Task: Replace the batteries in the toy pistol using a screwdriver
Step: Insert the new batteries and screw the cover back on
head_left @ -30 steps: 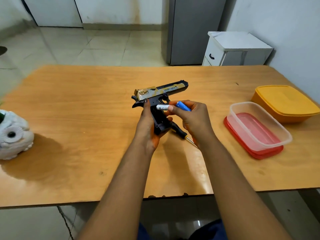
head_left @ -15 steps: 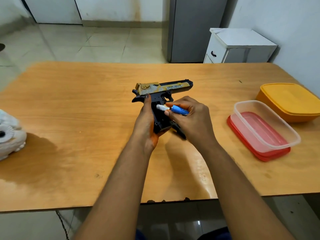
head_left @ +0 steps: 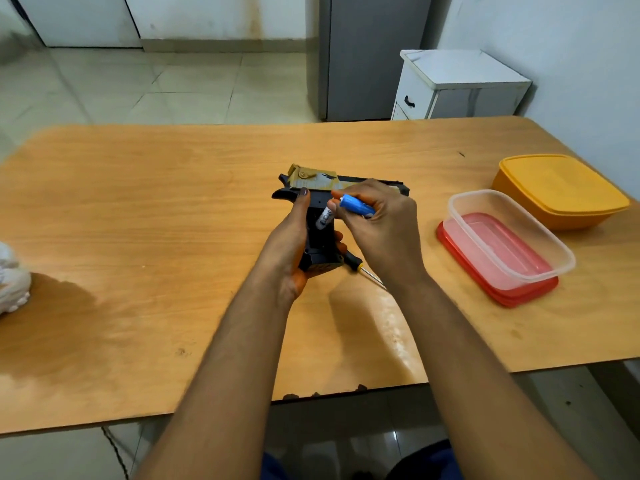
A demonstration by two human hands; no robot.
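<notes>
While the toy pistol is gripped by the left hand at the table's centre, its grip pointing toward six o'clock, two batteries are held by the right hand. A white battery is pinched at the fingertips and is now tilted down into the pistol's grip, whereas half a second ago it was held level above it. A blue battery is clamped between the same hand's curled fingers, pointing toward ten o'clock.

That tilt suggests the white battery is being seated in the open compartment, so the task appears past its midpoint; whether the battery is fully seated cannot be told.

A screwdriver is seen lying on the table just beside the pistol's butt, at five o'clock from it, partly hidden under the right wrist. Well apart at three o'clock, a clear container rests on a red lid, with an orange box beyond it.
</notes>
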